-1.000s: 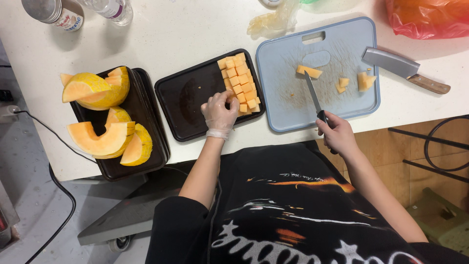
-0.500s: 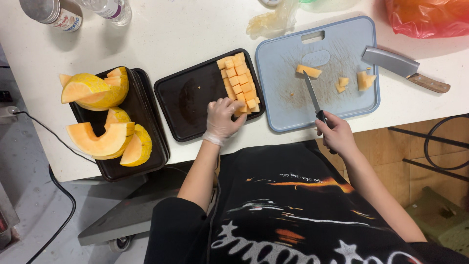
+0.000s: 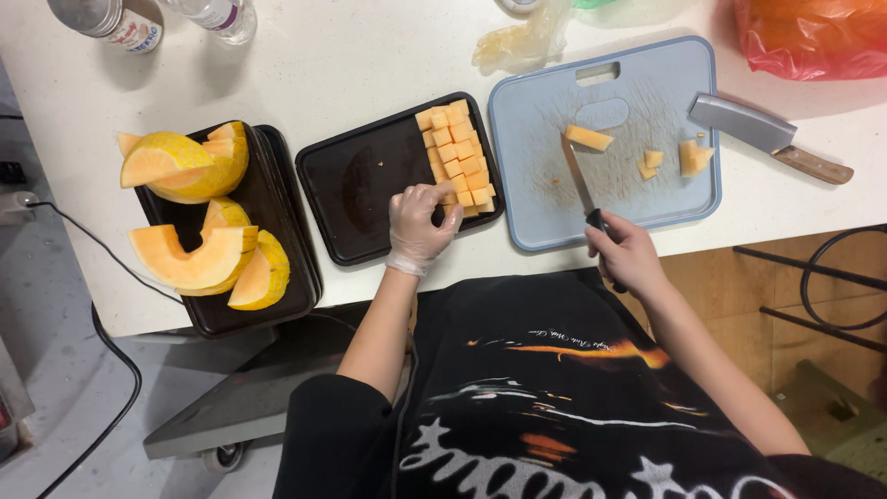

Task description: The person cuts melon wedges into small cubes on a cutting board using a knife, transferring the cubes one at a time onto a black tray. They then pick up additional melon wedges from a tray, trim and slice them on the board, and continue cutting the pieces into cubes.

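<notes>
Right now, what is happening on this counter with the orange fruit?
A person is cutting orange melon into cubes. The left hand, in a thin glove, rests its fingers on the row of cubes lined up on the black tray. The right hand holds a knife whose blade lies on the blue cutting board, beside a few loose melon pieces. A cleaver lies at the board's right edge. Large melon wedges wait on another dark tray at left.

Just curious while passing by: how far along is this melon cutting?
Done: rows of cubes on the middle tray, where the gloved left hand rests. In hand: right hand holds a knife over the board. Left: wedges on the left tray.
</notes>
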### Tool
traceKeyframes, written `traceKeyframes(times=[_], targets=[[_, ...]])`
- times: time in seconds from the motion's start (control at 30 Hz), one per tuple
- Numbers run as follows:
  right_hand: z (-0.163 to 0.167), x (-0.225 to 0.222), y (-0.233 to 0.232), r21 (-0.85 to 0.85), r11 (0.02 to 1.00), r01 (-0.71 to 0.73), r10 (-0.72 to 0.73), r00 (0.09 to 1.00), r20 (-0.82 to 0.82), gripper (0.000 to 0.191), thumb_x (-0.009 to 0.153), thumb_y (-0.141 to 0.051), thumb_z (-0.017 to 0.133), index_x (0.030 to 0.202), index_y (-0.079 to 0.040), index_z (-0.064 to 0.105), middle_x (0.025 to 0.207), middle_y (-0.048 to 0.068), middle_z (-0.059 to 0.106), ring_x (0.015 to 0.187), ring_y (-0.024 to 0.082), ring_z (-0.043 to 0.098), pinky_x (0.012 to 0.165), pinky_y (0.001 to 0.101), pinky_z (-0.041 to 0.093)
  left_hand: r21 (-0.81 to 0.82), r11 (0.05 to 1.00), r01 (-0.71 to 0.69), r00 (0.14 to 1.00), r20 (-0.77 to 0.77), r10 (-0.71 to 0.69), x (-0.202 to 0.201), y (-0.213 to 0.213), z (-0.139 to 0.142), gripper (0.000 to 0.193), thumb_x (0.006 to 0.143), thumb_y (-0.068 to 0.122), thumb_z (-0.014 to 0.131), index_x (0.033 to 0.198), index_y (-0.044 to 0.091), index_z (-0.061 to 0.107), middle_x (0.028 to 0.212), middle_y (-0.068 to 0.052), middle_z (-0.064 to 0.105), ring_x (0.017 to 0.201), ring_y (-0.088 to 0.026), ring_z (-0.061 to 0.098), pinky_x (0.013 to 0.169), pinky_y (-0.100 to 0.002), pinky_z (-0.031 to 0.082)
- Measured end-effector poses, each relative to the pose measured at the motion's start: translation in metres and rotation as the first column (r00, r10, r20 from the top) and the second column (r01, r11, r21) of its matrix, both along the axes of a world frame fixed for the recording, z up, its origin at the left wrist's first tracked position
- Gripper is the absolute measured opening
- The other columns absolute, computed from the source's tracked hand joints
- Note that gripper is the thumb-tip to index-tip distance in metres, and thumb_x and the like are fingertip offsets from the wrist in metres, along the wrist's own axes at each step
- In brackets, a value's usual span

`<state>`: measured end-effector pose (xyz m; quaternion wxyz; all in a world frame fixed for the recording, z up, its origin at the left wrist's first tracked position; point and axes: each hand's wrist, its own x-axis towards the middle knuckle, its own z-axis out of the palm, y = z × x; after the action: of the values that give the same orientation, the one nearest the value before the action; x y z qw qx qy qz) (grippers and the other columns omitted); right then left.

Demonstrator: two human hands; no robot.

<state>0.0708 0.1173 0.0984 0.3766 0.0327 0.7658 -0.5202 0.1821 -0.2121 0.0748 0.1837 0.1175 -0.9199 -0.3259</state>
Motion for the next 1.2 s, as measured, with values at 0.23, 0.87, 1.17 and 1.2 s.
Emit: traceKeyframes(times=[0.23, 0.87, 1.17, 1.2], targets=[[-0.001, 0.004, -0.070, -0.162, 0.984, -0.070, 0.081, 0.995, 0.063, 0.029, 0.102, -0.022, 0.057, 0.124, -0.006, 0.066, 0.080, -0.001, 0.065, 0.041, 0.006, 0.046, 0.038, 0.0240, 0.038, 0.058, 0.994, -0.094, 0.995, -0.037, 0.096, 0.011, -0.002, -0.002, 0.023, 0.083, 0.018, 0.077, 0.105, 0.015, 0.072, 0.092, 0.001, 0.068, 0.090, -0.021, 0.065, 0.084, -0.038, 0.045], [-0.018, -0.001, -0.131, -0.277, 0.953, -0.118, 0.153, 0.983, 0.105, 0.026, 0.106, -0.019, 0.050, 0.126, -0.005, 0.056, 0.125, 0.004, 0.070, 0.042, 0.010, 0.051, 0.038, 0.0272, 0.041, 0.158, 0.955, -0.253, 0.967, 0.054, 0.247, 0.050, 0.001, -0.011, 0.026, 0.083, 0.018, 0.076, 0.108, 0.014, 0.072, 0.094, 0.001, 0.070, 0.088, -0.020, 0.066, 0.085, -0.038, 0.048], [-0.016, -0.006, -0.116, -0.276, 0.959, -0.063, 0.093, 0.991, 0.097, 0.027, 0.105, -0.019, 0.051, 0.127, -0.004, 0.054, 0.125, 0.004, 0.071, 0.044, 0.009, 0.051, 0.038, 0.0264, 0.041, 0.126, 0.972, -0.196, 0.980, 0.052, 0.191, 0.040, 0.009, -0.008, 0.019, 0.084, 0.023, 0.077, 0.102, 0.017, 0.075, 0.091, 0.002, 0.069, 0.091, -0.021, 0.066, 0.085, -0.039, 0.046], [-0.015, -0.006, -0.113, -0.268, 0.961, -0.063, 0.089, 0.992, 0.084, 0.027, 0.105, -0.019, 0.051, 0.128, -0.003, 0.054, 0.126, 0.005, 0.070, 0.045, 0.009, 0.051, 0.038, 0.0263, 0.041, 0.110, 0.976, -0.188, 0.982, 0.043, 0.184, 0.035, 0.010, -0.009, 0.018, 0.084, 0.024, 0.077, 0.101, 0.017, 0.076, 0.091, 0.001, 0.069, 0.091, -0.021, 0.065, 0.084, -0.039, 0.045]])
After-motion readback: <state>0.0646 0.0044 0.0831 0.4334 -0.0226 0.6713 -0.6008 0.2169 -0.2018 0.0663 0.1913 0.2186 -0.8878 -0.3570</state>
